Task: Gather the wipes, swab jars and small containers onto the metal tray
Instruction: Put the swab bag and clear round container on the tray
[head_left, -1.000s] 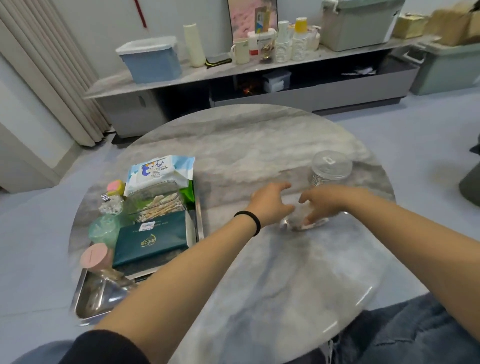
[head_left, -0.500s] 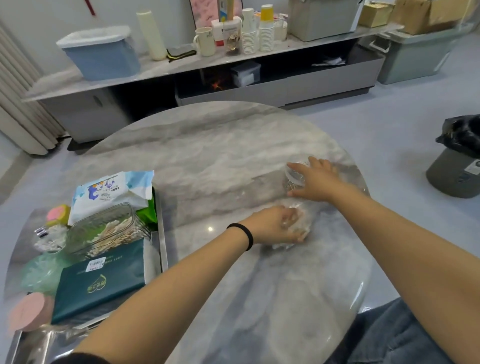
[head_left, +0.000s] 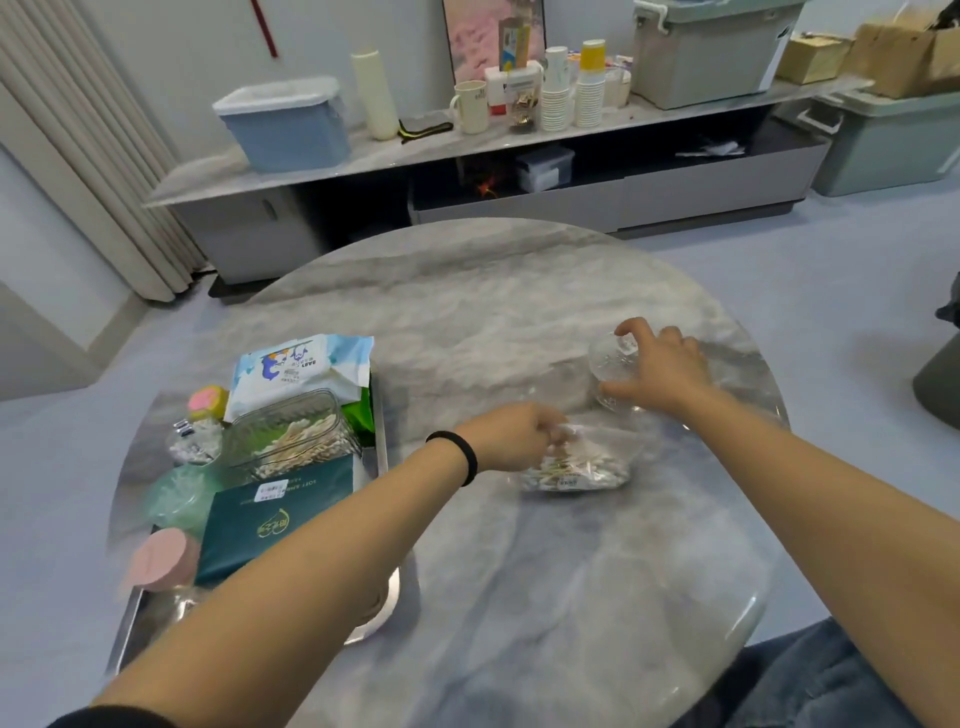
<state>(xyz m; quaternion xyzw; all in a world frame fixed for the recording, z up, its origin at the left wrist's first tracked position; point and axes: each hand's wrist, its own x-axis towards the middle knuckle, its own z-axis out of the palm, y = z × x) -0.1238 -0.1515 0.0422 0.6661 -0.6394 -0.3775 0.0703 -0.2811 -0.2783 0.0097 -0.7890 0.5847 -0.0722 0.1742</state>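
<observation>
While a second ago both hands were meeting over the clear bag of swabs (head_left: 574, 465) in the middle of the bench (head_left: 519, 597), they are now working on two different things. The left hand (head_left: 511, 434) is now pinching the top of the bag with curled fingers, and the bag is still lying on the bench, just right of the metal tray (head_left: 383, 415). The right hand (head_left: 662, 364) has moved away to the clear jar (head_left: 615, 371) near the far right edge of the bench, and its fingers are curling around the lid; the jar is still standing on the bench, it seems. On the tray the baby wipes pack (head_left: 296, 371), the box of cotton swabs (head_left: 291, 434), the dark green pack (head_left: 280, 512) and some small containers such as the pink-lidded one (head_left: 161, 564) are already lying together. It looks that these two are the last things to gather, and each hand is now having its own one to carry left to the tray.
</observation>
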